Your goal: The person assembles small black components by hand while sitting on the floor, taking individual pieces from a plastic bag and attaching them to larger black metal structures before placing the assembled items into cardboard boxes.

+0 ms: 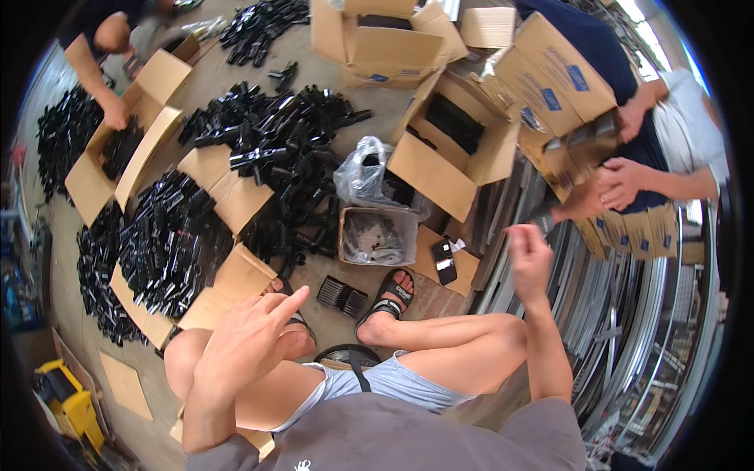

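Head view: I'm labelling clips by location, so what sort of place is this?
Probably a workshop or small packing area: heaps of glossy black parts, an open cardboard box, and long metal strips laid along the right side suggest it.

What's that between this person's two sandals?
In the head camera's view, a small, neat row of black pieces lies between the left sandal and the right sandal.
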`<state>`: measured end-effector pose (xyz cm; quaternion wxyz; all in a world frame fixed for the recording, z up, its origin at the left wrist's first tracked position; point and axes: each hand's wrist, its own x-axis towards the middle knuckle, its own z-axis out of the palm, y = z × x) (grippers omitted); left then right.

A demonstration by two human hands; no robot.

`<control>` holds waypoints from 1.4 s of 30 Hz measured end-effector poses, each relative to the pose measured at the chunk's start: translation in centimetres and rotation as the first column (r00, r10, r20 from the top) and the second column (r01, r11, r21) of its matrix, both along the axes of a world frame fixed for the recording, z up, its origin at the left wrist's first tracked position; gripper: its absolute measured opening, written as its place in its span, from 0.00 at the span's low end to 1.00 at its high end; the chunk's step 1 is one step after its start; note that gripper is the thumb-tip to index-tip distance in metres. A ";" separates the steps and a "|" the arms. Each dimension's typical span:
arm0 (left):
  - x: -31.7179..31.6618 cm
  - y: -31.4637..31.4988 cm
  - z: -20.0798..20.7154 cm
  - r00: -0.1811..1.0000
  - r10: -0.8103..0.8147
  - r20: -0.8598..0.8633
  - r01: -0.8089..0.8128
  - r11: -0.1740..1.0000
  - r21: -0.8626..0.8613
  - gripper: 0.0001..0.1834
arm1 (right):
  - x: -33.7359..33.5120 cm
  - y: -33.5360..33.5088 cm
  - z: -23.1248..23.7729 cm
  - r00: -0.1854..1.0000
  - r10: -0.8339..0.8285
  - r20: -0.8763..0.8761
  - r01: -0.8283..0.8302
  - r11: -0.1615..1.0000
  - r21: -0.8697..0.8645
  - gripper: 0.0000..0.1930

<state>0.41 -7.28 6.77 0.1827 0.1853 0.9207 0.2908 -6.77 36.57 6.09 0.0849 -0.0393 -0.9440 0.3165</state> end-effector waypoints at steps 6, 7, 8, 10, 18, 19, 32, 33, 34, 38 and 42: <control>-0.8 -0.7 -1.2 0.995 0.067 0.072 -0.063 0.996 -0.064 0.35 | 3.4 -13.1 -16.1 0.333 0.542 0.771 -0.727 0.669 -0.156 0.16; -0.8 -0.8 -1.2 0.998 0.065 0.020 -0.065 0.998 -0.024 0.36 | 5.0 -13.9 -20.4 0.379 0.558 0.738 -0.763 0.640 -0.092 0.16; -1.0 -0.7 -1.1 0.997 0.069 0.023 -0.068 0.997 -0.029 0.36 | 6.5 -14.2 -24.4 0.498 0.559 0.662 -0.746 0.666 -0.001 0.16; -1.0 -0.8 -0.6 0.995 0.084 0.061 -0.085 0.996 0.012 0.35 | 7.3 -15.2 -28.7 0.621 0.451 0.641 -0.667 0.733 0.131 0.16; 0.2 -1.7 -1.4 0.998 0.033 0.056 -0.032 0.999 -0.013 0.37 | 8.3 -13.4 -33.1 0.693 0.367 0.620 -0.501 0.864 0.049 0.14; 0.3 -1.8 -1.4 0.998 0.039 0.055 -0.039 0.999 -0.006 0.37 | 8.1 -13.7 -32.8 0.687 0.389 0.614 -0.517 0.855 0.038 0.14; 1.3 -2.0 -1.6 0.998 0.026 0.061 -0.022 0.998 -0.062 0.39 | 8.0 -14.6 -33.9 0.748 0.282 0.600 -0.494 0.841 0.220 0.12; 1.4 -1.9 -1.6 0.997 0.021 0.080 -0.015 0.997 -0.073 0.39 | 8.0 -14.5 -33.8 0.738 0.295 0.607 -0.512 0.830 0.219 0.13; 1.4 -1.8 -1.6 0.995 0.020 0.095 -0.012 0.996 -0.085 0.40 | 7.9 -14.6 -33.7 0.745 0.299 0.597 -0.511 0.830 0.222 0.13; 1.5 -1.3 -1.9 1.000 0.005 0.009 -0.005 0.998 -0.056 0.40 | 8.9 -15.2 -34.1 0.776 0.346 0.527 -0.525 0.818 0.236 0.13; 1.2 -0.5 -3.2 0.999 -0.045 -0.018 0.045 0.998 -0.041 0.38 | 9.5 -14.4 -35.4 0.805 0.311 0.505 -0.510 0.799 0.320 0.08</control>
